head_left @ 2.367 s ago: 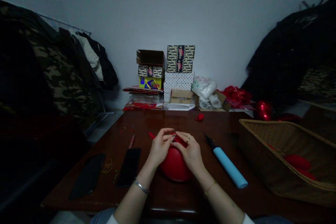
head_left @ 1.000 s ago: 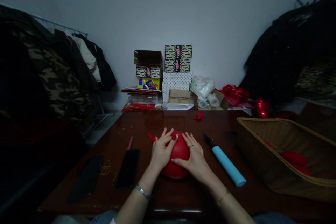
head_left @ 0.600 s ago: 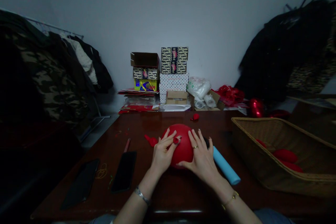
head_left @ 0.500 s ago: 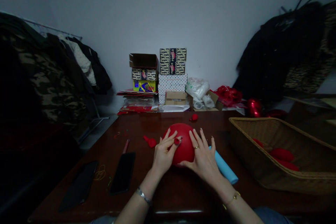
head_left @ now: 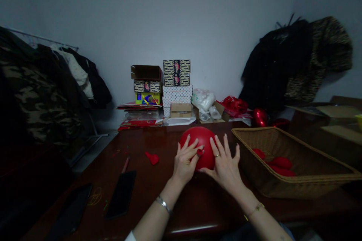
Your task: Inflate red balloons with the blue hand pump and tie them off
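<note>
An inflated red balloon [head_left: 204,135] is held between my two hands above the dark wooden table. My left hand [head_left: 185,160] is closed in a pinch on its neck, whose rolled red mouth pokes out between thumb and fingers. Against the balloon's right side, my right hand [head_left: 226,163] cups it with spread fingers, the thumb low near its bottom. A limp red balloon [head_left: 152,158] lies on the table left of my hands.
To the right stands a wicker basket [head_left: 311,183] with several red balloons [head_left: 283,162] inside. Phone-like black slabs [head_left: 121,194] and loose yellow rubber bands [head_left: 95,196] lie on the left. Stacked boxes [head_left: 177,96] line the wall behind the table [head_left: 166,135].
The view has tilted up and turned right. Both hands keep hold of the balloon. The light-blue tube and the small red balloon at the back no longer show.
</note>
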A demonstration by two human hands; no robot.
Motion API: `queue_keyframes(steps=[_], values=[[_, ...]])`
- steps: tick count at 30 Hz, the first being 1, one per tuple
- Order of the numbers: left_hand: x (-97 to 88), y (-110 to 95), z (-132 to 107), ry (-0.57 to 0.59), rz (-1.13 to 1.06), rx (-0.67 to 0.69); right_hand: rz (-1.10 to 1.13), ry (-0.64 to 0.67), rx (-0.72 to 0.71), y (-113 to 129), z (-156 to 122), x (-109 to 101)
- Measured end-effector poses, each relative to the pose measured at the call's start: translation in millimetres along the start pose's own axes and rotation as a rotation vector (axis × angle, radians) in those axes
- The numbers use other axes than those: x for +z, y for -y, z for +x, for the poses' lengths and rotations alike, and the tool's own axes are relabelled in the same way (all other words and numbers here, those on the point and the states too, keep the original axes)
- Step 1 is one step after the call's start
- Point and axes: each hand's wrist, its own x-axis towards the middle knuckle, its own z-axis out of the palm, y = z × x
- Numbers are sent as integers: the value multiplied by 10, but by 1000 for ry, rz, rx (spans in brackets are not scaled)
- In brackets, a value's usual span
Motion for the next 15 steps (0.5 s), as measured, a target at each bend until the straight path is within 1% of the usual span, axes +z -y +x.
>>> queue_keyframes(steps=[7,15], values=[[207,-211,218,-26,42,138,-46,-7,52,-314,38,-136],[493,-487,511,-76,12,268,-52,-92,103,-699,92,-277]])
